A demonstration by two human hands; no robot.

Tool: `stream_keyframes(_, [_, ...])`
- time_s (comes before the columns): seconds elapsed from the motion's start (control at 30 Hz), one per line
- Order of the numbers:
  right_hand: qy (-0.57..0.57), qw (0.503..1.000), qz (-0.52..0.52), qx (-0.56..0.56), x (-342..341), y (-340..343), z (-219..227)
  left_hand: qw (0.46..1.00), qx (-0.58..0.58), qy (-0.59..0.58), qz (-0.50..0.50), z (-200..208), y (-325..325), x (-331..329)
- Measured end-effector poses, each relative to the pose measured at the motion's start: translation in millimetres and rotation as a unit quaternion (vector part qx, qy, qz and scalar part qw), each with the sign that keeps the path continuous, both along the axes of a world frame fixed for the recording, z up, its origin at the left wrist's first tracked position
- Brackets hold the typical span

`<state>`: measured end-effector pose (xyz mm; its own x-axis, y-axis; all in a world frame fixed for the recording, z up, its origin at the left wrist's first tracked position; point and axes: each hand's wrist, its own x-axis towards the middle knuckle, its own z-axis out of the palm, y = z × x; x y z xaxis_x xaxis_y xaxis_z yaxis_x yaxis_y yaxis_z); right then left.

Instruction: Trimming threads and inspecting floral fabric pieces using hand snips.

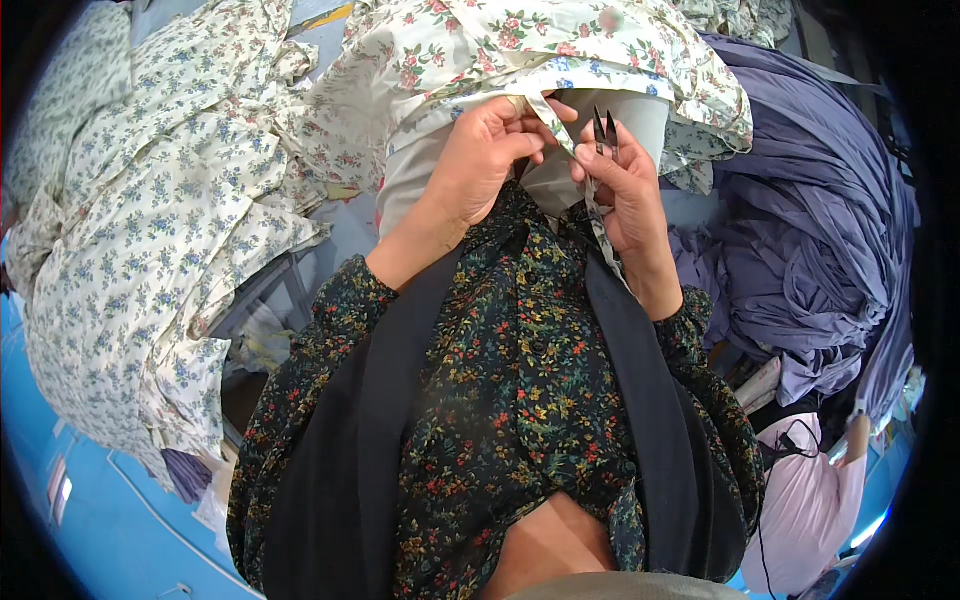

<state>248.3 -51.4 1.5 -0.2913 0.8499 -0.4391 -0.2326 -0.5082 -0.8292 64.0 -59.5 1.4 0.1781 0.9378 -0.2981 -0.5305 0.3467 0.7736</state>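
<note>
My left hand (485, 155) is closed, its fingertips pinching a narrow floral fabric strip (549, 121) near the lower edge of a white floral cloth (480, 48). The strip runs slantwise from my left fingers over to my right hand (630, 195). That hand is closed around black thread snips (605, 130), blades pointing up and slightly apart. My right thumb and a finger also touch the strip, and a patterned length of it hangs below along the wrist. The snips' handle is mostly hidden in my palm. The white cloth lies over my lap and the surface ahead.
White cloth with small blue flowers (130, 250) is heaped at the left. A large pile of purple-grey fabric (800, 240) lies at the right. At the lower right, a person in a pink top (805, 500) is partly visible, with a dark cable hanging nearby.
</note>
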Motion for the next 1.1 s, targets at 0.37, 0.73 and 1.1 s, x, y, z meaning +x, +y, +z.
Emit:
stream_keyframes(0.37, [-0.202,0.948,0.083,0.233,-9.8,9.9,-3.9,0.989,0.013,0.148,-0.009,-10.7,-7.6,1.3])
stream_keyframes(0.73, [-0.111,0.98,0.015,0.167,4.1,9.7,-4.4,0.997,-0.069,0.024,0.012,-2.3,-4.6,-3.2])
stream_keyframes(1.1, [-0.314,0.893,0.053,0.32,-9.6,-1.9,4.6,0.996,-0.092,-0.007,-0.003,-0.4,-6.4,-1.7])
